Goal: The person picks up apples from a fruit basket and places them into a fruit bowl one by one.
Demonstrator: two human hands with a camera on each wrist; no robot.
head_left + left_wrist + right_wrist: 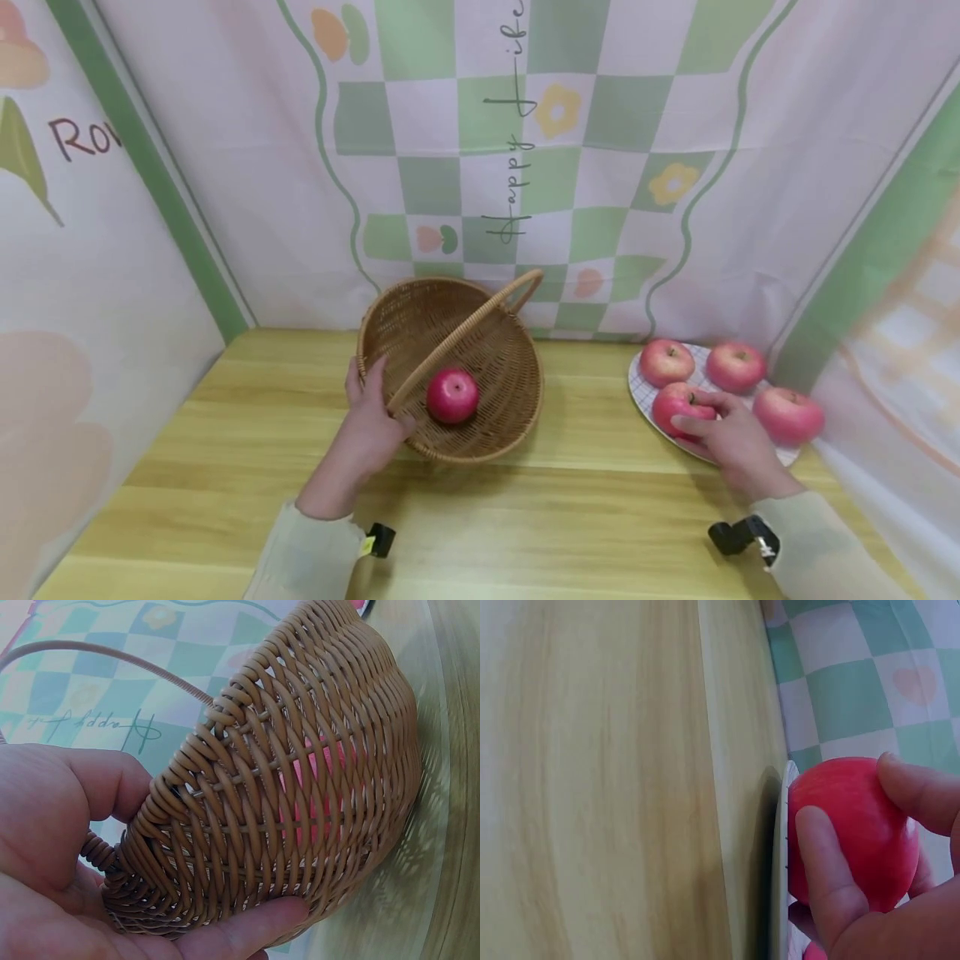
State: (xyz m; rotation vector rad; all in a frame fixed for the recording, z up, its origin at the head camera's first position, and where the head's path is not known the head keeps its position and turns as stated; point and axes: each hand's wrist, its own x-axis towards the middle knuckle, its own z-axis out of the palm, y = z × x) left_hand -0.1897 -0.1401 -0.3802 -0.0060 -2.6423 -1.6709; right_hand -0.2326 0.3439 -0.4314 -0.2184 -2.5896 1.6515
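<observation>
A brown wicker basket [517, 375] stands on the table, its mouth tilted toward me, with one dark red apple [453, 396] lying inside. My left hand [372, 429] grips the basket's left rim near the foot of its arched handle [465, 329]; in the left wrist view the thumb is over the rim and a finger lies along the woven outside [300, 787]. On the right, my right hand [731, 437] holds a red apple [678, 407] at the front of a plate [641, 392]. In the right wrist view that apple [847, 825] appears to touch the plate's surface.
Other apples share the plate: one at the back left [667, 362], one at the back [737, 367] and one at the right [789, 416]. Behind the wooden table [510, 533] hangs a checked green and white cloth [487, 108]. Cloth walls also border both sides.
</observation>
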